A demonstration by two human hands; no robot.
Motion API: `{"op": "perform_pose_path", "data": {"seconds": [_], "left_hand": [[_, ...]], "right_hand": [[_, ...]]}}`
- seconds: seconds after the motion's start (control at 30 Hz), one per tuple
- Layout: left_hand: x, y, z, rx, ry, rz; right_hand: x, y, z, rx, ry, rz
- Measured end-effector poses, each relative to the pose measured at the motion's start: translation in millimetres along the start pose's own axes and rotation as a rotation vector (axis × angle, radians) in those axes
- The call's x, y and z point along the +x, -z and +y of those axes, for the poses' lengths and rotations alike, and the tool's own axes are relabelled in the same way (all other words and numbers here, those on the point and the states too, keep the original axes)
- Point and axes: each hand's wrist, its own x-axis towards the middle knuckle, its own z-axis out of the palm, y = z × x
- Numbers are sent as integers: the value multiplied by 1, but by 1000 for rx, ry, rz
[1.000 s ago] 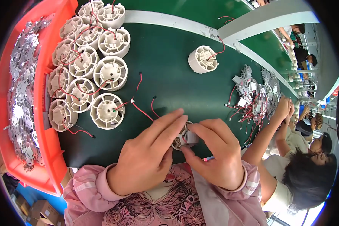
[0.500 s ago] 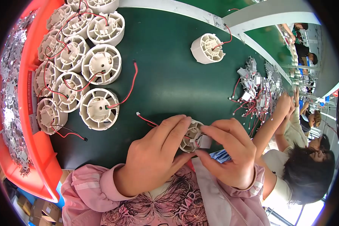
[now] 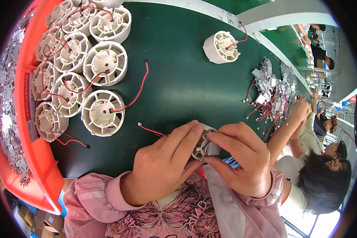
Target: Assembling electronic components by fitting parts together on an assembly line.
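White housing (image 3: 214, 149), at the table's (image 3: 170, 95) near edge.
Your left hand (image 3: 164, 158), fingers together, grips it; your right hand (image 3: 246, 160) pinches it, apparently fitting its inside. Next calls for steady pressure.

Table (image 3: 174, 89) with a smooth dark-green top. At left, white plastic drums (image 3: 103, 57) stand side by side in close rows; a lone drum (image 3: 216, 49) stands well apart, toward the far side. At right, small grey pieces (image 3: 270, 88) with red wires (image 3: 267, 108) lie heaped.
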Motion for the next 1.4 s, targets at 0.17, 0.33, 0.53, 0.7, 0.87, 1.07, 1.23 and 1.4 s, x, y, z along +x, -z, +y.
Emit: {"op": "perform_pose_path", "data": {"seconds": [0.17,0.33,0.53,0.7,0.87,1.07,1.23,1.4], "left_hand": [[5,-3,0,-6,-17,14],[9,3,-5,99,-32,40],[1,-6,4,83,-92,126],[-8,4,10,-6,-100,148],[-10,-4,5,74,-83,118],[-5,-2,7,-22,-86,72],[-4,1,6,-53,-57,70],[-7,3,5,-79,-17,32]], "right_hand": [[-5,-12,-3,-62,-74,96],[-5,-8,23,184,-14,92],[-34,-21,54,647,-207,144],[-22,-20,34,782,-188,52],[-10,-29,21,566,-63,145],[-20,-23,17,982,-582,56],[-10,-24,25,1085,-691,11],[-8,-28,31,1002,-579,-20]]}}
